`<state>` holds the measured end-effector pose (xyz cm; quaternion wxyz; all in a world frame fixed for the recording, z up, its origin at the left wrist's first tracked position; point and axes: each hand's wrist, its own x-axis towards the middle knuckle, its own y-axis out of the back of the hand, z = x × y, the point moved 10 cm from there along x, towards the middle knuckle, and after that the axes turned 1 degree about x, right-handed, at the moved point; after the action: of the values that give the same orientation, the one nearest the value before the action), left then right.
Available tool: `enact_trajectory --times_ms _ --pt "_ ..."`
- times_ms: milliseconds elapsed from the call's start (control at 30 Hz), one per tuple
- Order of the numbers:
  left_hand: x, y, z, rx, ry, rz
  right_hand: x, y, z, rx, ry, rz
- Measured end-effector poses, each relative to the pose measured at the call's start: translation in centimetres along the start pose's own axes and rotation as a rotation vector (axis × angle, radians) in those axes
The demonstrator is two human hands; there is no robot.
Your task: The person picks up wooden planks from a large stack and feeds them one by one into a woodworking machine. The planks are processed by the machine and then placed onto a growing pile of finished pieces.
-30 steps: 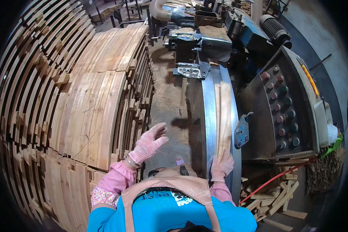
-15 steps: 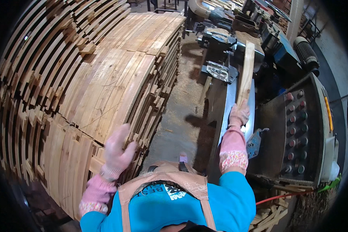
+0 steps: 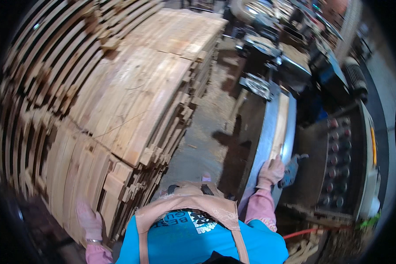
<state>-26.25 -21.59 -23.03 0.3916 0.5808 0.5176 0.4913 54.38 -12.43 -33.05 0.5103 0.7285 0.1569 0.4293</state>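
Observation:
My right hand [image 3: 272, 171], in a pale pink glove, is closed on the near end of a wooden board [image 3: 282, 121]. The board lies lengthwise along the metal machine bed [image 3: 262, 145], its far end close to the cutting machinery. At the lower left, my left hand [image 3: 89, 221], also gloved, is over the near end of the stacked boards [image 3: 132, 97]. Its fingers are stretched out and blurred, with no board held in them. Whether it touches the stack I cannot tell.
A control panel [image 3: 339, 163] with rows of buttons stands right of the bed. Past the board is a metal fixture [image 3: 256, 86] on the machine. A sawdust-strewn floor strip [image 3: 198, 127] runs between stack and machine. Offcuts [image 3: 306, 246] lie at lower right.
My right hand has come nearer to me, and the board, tilted up before, now lies down on the bed. My left hand has swung left and down over the stack's near end.

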Motion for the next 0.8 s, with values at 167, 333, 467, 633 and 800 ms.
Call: enact_trajectory --times_ms 167,333,467,633,800 --pt "6.1 8.7 3.6 -0.195 0.156 -0.008 9.7 -8.1 -0.2 0.077 0.138 0.049" --pt "20.0 16.4 8.4 -0.475 0.129 0.136 17.1 -12.6 -3.1 0.026 0.086 -0.118" --pt "33.3 15.5 15.8 -1.07 0.213 -0.092 16.5 -13.8 -9.5 0.583 -0.083 -0.197" --pt "38.9 14.2 34.5 -1.639 -0.176 0.148 -1.0 4.9 -31.8 1.569 0.483 -0.819" --pt "31.9 9.1 51.0 -1.732 -0.555 -0.492 -5.3 3.5 -17.6 1.219 0.049 -0.456"
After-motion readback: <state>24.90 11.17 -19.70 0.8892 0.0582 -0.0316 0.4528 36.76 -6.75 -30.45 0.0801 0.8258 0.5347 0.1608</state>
